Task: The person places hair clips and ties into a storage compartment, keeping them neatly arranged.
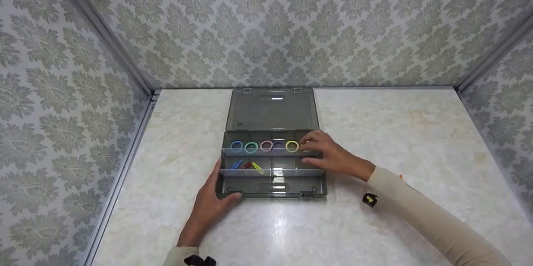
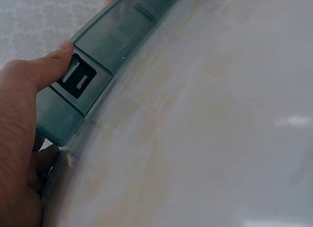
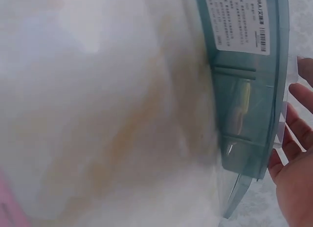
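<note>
A grey see-through compartment box (image 1: 272, 195) lies with its lid (image 1: 272, 110) folded back. My left hand (image 1: 210, 199) grips its near left corner, thumb on the front wall by the dark latch (image 2: 77, 76). In the back compartment stand a blue hair tie (image 1: 236, 146), a green one (image 1: 251, 147), a pink one (image 1: 266, 146), a purple one and a yellow one (image 1: 292, 146). Blue, red and yellow snap hair clips (image 1: 258, 168) lie in the middle compartment. My right hand (image 1: 331, 153) reaches over the box's right end; a small yellowish bit shows at its fingertips, mostly hidden.
A small orange thing (image 1: 401, 176) peeks out beyond the right sleeve. Something pink (image 3: 10, 205) lies at the edge of the right wrist view. A printed label (image 3: 238, 21) is stuck to the box's side. Patterned walls (image 1: 275, 28) stand around the marbled table (image 1: 395, 124).
</note>
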Motion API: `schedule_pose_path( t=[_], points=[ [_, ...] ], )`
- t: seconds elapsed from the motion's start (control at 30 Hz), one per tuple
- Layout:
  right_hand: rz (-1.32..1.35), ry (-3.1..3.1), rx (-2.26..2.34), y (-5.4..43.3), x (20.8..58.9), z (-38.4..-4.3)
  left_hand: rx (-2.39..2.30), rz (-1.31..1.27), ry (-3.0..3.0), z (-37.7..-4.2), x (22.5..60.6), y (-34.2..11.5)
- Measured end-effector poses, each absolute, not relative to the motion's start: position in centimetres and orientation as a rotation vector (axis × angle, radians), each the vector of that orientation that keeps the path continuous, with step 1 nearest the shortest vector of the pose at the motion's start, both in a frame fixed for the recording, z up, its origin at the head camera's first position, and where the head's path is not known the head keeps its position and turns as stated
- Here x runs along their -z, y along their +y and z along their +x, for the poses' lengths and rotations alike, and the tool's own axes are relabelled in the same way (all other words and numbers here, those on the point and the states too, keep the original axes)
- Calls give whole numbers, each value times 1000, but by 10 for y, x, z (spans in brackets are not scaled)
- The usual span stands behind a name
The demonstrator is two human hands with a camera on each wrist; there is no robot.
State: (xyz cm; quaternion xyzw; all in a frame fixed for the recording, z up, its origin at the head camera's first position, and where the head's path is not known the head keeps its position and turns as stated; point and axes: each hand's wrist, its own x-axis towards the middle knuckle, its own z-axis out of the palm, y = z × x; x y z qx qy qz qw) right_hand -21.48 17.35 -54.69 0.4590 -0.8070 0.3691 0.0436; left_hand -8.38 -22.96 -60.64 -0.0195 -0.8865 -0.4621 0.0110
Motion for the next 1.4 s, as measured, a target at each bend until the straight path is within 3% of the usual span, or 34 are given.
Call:
schedule_pose_path(
  t=[1.4],
  points=[
    [705, -2403, -1396, 325, 574, -162, 1429, -34, -2796, -84, 606, -229]
  ],
)
